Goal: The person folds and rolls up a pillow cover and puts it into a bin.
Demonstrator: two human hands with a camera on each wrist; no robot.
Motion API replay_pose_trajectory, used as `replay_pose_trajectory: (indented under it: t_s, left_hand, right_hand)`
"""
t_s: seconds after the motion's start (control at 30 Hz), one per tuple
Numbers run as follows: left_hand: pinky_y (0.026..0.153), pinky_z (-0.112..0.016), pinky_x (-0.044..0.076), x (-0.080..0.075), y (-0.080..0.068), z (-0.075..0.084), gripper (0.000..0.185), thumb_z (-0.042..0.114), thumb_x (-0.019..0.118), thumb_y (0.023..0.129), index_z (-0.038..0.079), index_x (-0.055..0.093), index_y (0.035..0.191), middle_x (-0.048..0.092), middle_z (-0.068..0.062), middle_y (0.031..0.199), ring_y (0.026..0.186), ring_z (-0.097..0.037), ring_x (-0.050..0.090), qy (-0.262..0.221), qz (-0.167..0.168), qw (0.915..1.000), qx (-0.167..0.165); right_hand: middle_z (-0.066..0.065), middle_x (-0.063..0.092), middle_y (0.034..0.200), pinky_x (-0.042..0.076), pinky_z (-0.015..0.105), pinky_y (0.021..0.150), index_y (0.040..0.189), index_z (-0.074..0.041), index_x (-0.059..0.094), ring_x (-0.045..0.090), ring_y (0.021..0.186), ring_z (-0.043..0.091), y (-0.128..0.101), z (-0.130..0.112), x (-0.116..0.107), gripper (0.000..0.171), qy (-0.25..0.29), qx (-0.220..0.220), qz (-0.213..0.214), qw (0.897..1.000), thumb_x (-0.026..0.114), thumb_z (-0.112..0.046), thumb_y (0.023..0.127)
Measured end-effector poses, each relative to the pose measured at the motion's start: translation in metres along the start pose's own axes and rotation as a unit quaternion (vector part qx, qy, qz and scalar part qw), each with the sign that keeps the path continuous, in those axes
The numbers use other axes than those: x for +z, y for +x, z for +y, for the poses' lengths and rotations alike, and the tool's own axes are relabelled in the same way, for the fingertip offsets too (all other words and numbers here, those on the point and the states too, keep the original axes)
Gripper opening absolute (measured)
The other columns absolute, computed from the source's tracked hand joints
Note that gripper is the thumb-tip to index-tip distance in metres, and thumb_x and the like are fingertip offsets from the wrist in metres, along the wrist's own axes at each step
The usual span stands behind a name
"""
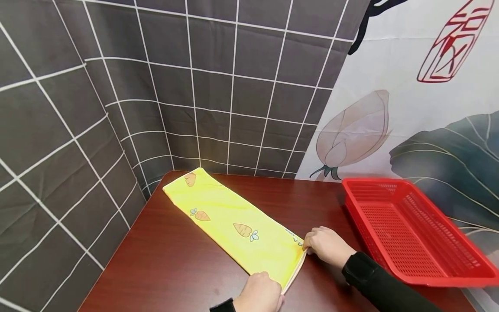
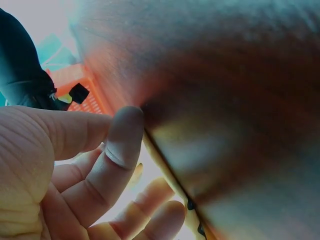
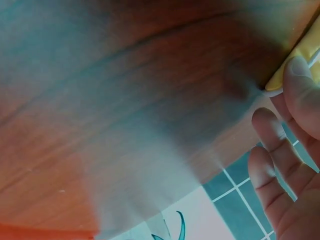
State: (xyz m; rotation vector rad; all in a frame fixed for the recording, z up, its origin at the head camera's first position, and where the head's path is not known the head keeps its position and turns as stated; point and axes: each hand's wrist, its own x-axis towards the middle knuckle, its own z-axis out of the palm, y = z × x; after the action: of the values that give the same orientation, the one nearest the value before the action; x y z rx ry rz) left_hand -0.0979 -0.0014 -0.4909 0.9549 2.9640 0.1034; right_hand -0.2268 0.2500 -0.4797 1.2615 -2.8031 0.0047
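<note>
A long, folded yellow cloth (image 1: 230,216) with a carrot print lies slantwise on the brown table, its far end near the back left corner. At its near end, the left hand (image 1: 260,294) pinches the lower corner; the left wrist view shows that thumb and forefinger pressed together at the edge of the cloth (image 2: 159,159). The right hand (image 1: 326,245) pinches the other near corner. In the right wrist view, the thumb of the right hand (image 3: 295,145) lies on the yellow corner (image 3: 278,84) while the other fingers are partly extended. Between both hands runs a pale layered edge.
A red plastic basket (image 1: 401,234) with slotted walls stands on the table (image 1: 156,268) to the right, close to the right forearm. Behind and to the left hang dark grey gridded sheets (image 1: 210,91). A white sheet with a flower print (image 1: 354,125) hangs at the back right.
</note>
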Motion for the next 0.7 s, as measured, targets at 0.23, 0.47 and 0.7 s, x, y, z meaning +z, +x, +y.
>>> replay_pose_trajectory:
  t_s: [0.23,0.47,0.7]
  left_hand:
    - [0.06,-0.025,0.038,0.0,-0.001,-0.001,0.042,0.043,0.07,0.096,0.02,0.066,0.062,0.064,0.008,0.062,0.065,-0.007,0.053,-0.002,0.013,0.9999,-0.001]
    - [0.065,-0.026,0.036,0.002,-0.007,-0.007,0.04,0.04,0.069,0.098,0.021,0.064,0.063,0.062,0.01,0.062,0.066,-0.008,0.051,-0.057,0.013,0.998,-0.025]
    - [0.052,-0.03,0.039,0.006,-0.007,-0.01,0.039,0.036,0.067,0.099,0.023,0.063,0.063,0.058,0.012,0.059,0.058,-0.005,0.054,-0.127,0.002,0.9913,-0.037]
  right_hand:
    - [-0.012,0.075,0.085,0.054,0.032,0.077,0.089,-0.026,0.081,0.06,0.079,0.01,0.004,0.003,0.001,0.017,-0.006,-0.019,0.004,1.0,0.091,-0.015,0.081]
    - [-0.013,0.075,0.086,0.054,0.032,0.078,0.091,-0.027,0.082,0.06,0.081,0.009,0.01,0.004,0.001,0.015,0.012,-0.02,-0.015,1.0,0.09,-0.018,0.083]
    - [-0.016,0.072,0.08,0.05,0.031,0.073,0.082,-0.03,0.078,0.058,0.078,0.008,0.012,0.006,-0.001,0.019,0.004,-0.037,-0.007,0.999,0.091,-0.016,0.08]
